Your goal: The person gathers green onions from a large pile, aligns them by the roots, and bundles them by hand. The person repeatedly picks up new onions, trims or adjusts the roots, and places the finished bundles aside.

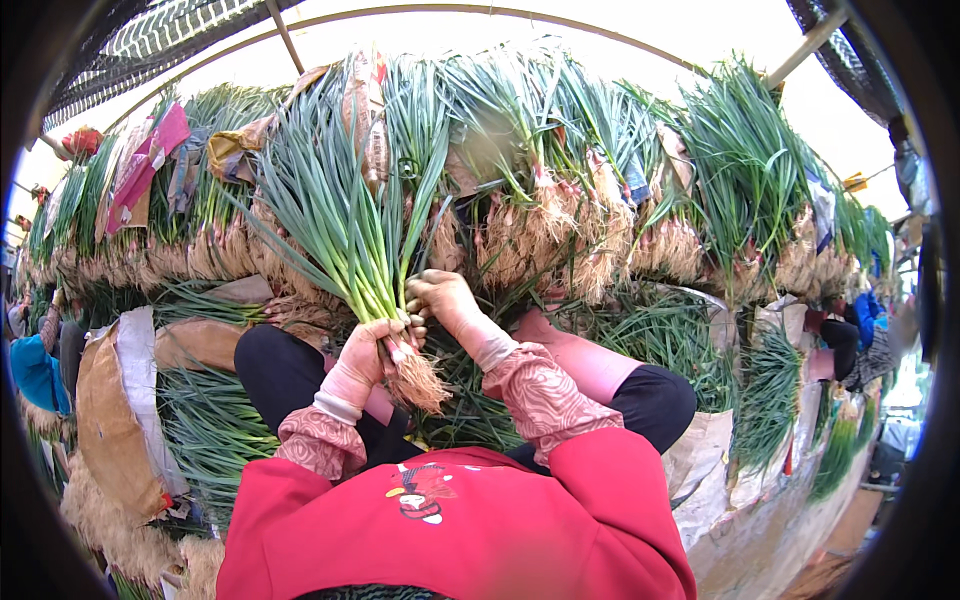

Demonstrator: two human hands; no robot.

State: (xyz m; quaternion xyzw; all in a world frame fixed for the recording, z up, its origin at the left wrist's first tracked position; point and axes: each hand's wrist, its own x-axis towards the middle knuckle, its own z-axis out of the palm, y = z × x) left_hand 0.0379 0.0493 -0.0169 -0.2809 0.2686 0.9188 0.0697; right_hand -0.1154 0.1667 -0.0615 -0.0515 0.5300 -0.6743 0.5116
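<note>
A bunch of green onions [372, 262] stands tilted in front of me, its long green leaves fanned up and to the left. My left hand [364, 352] is closed round the pale lower stalks. Below that grip hangs the tangle of light brown roots [417, 384]. On the right side of the same bunch, my right hand [445, 300] is closed, its bent fingers against the stalks just above my left hand. One stalk rises from beside its fingertips. Pale cuffs and patterned pink sleeves cover both wrists.
A long heap of green onions [740, 170], roots toward me, runs across the far side. More leaves [212, 425] lie beside my knees, with brown sacking [118, 425] at the left. Other people sit at the far left, in a blue garment [40, 375], and at the right.
</note>
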